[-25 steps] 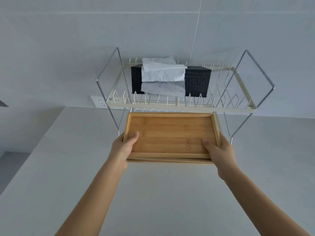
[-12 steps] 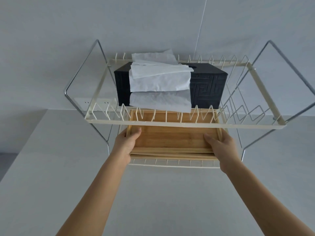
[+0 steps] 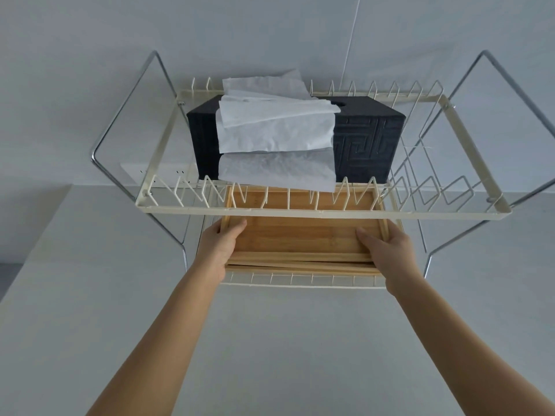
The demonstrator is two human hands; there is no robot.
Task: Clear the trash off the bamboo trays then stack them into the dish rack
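Pale grey tiled wall (image 3: 90, 55) behind, one grout line (image 3: 351, 46) running down it; white outlet strip (image 3: 156, 171) low on it, above the countertop's (image 3: 285, 340) far edge.

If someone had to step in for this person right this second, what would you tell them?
Left hand: gripping the left edge of the stacked bamboo trays.
Right hand: gripping the right edge.
Trays: bare of trash, partly slid onto the lower shelf of the dish rack, under the upper shelf that holds a black tissue box.
Done: trays cleared and stacked.
Left: push them fully in, probably, then let go.
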